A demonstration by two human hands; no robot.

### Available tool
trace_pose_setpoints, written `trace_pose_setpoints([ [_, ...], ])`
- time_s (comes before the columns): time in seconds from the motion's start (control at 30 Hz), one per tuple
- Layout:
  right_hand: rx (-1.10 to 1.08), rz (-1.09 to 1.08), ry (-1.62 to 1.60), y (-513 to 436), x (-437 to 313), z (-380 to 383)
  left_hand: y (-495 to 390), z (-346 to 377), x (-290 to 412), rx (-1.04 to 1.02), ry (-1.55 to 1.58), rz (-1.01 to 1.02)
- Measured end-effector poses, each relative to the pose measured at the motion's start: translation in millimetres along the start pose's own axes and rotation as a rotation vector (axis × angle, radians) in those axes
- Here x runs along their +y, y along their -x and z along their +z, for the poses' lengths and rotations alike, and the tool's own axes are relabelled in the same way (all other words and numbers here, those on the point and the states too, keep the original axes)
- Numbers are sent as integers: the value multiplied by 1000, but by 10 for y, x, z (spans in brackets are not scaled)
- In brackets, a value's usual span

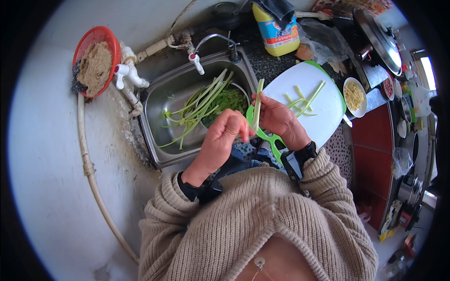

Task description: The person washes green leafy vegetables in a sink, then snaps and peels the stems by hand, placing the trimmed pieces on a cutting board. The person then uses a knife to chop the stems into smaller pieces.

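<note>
Upright in my right hand (277,114), between thumb and fingers, is a pale green celery stalk (258,105). My left hand (228,128) is curled beside the stalk's lower end, its fingertips blurred; whether they pinch anything is unclear. Several cut celery pieces (309,98) lie on the white cutting board (316,121) with green edges. Long celery stalks (197,109) rest in the steel sink (158,154), partly across a bowl of celery leaves (233,100).
A curved faucet (214,37) rises behind the sink. A red basket (116,52) hangs on the left wall near white taps. A yellow jug (277,35) stands behind the board. Right of the board are a bowl of chopped yellowish food (354,96) and a large pan lid (379,42).
</note>
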State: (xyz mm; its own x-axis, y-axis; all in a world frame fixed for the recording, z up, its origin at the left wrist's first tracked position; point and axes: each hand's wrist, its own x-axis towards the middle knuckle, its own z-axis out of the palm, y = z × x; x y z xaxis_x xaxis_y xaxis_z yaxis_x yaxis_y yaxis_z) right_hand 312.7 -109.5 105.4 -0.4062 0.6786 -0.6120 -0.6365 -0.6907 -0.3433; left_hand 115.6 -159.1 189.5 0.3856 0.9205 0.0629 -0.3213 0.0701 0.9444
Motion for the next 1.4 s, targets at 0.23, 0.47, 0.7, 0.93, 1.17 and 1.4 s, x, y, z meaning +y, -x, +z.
trace_pose_setpoints([
  [0.23,-109,-105,-162,-348,-41,-234,273,-388,460,336,263,117],
  [0.47,-11,-204,-101,-284,22,-38,189,-1132,251,555,-469,-122],
  [0.7,360,-609,694,335,-269,-197,-176,-2519,-650,415,-1085,-124],
  [0.93,969,-528,1415,690,-397,-1005,-355,-3409,-1314,332,-1485,-580],
  [1.17,1077,-730,1570,646,-145,-929,-317,-3152,-1684,251,-1643,-454],
  [1.4,641,-729,1485,189,149,15,-481,-2602,-1560,350,-1395,24],
])
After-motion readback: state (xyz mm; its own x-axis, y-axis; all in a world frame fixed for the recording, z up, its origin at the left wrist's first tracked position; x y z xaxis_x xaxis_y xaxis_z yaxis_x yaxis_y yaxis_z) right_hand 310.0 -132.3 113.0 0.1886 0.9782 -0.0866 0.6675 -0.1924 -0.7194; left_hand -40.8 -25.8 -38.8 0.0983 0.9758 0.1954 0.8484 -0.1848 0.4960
